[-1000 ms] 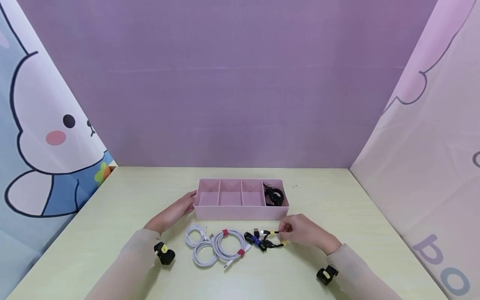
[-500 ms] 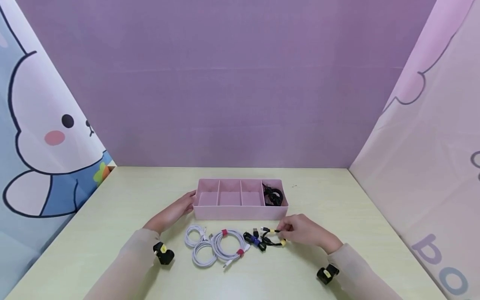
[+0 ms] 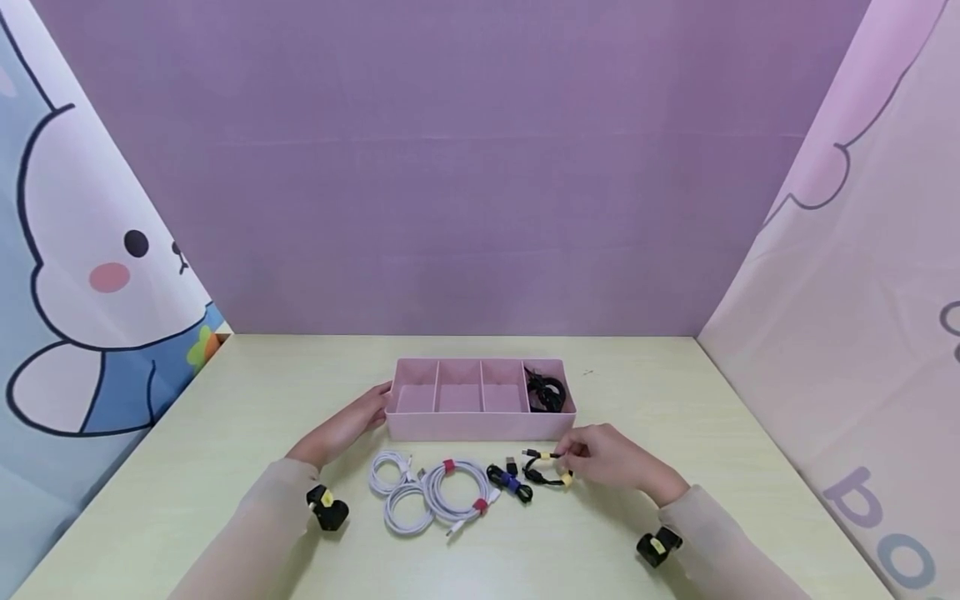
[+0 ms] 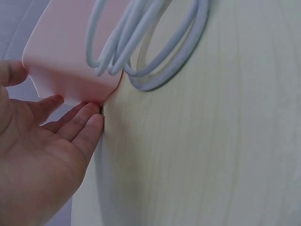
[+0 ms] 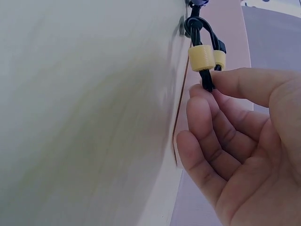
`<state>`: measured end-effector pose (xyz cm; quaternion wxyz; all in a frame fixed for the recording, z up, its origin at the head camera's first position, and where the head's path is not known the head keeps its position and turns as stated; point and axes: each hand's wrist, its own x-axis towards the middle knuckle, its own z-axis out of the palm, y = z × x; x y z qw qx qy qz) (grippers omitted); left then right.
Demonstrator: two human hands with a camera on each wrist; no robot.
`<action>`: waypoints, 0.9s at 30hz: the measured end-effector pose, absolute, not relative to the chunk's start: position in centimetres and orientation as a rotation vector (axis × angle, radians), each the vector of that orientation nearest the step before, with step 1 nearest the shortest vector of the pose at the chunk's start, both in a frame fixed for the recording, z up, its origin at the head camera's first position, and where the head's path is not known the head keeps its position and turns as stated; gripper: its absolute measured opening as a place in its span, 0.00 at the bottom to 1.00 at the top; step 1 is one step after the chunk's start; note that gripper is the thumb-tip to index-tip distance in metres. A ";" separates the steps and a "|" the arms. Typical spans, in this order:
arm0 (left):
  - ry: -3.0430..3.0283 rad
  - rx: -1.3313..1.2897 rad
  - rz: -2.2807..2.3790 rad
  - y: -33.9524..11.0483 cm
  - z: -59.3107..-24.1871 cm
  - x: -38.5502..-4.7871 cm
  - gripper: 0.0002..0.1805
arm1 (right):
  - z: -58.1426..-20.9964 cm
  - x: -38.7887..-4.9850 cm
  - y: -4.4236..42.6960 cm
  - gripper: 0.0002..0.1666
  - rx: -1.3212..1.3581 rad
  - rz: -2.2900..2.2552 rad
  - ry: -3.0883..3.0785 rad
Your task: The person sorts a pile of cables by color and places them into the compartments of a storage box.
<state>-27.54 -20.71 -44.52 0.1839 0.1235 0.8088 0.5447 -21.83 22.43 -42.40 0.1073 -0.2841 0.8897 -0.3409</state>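
Note:
My right hand [image 3: 611,457] pinches a short black cable with yellow ties [image 3: 534,475] between thumb and fingertips, in front of the box's right end. In the right wrist view one yellow tie [image 5: 201,58] sits just beyond the fingertips. A pink divided box [image 3: 480,427] stands behind the cables. Against its left end rest the extended fingers of my left hand [image 3: 347,427]; the left wrist view shows the fingertips touching the box end [image 4: 70,82]. Immediately left of the pinched cable lies a black cable with a blue tie [image 3: 510,482].
Coiled white cables, one with red ties [image 3: 450,510], lie in front of the box. A black coiled cable [image 3: 551,393] fills the box's rightmost compartment. Purple backing [image 3: 480,208] rises behind the table [image 3: 300,375], with printed cloths on both sides.
My right hand has shifted the yellow-tied cable slightly right and back, apart from the blue-tied one, and its end has swung round. The left hand and the box look unchanged.

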 end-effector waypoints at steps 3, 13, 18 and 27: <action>2.286 0.347 1.535 -20.7 -44.5 -27.5 0.36 | -42.3 -21.8 22.4 0.05 -0.841 -1.006 2.626; 2.308 0.318 1.491 -20.7 -44.2 -27.3 0.39 | -42.2 -21.7 22.3 0.04 -0.843 -1.020 2.632; 2.305 0.313 1.502 -20.7 -44.4 -27.3 0.39 | -41.8 -21.6 22.3 0.05 -0.836 -1.034 2.646; 2.312 0.316 1.493 -20.7 -44.4 -27.2 0.43 | -41.4 -21.5 22.1 0.06 -0.832 -1.041 2.676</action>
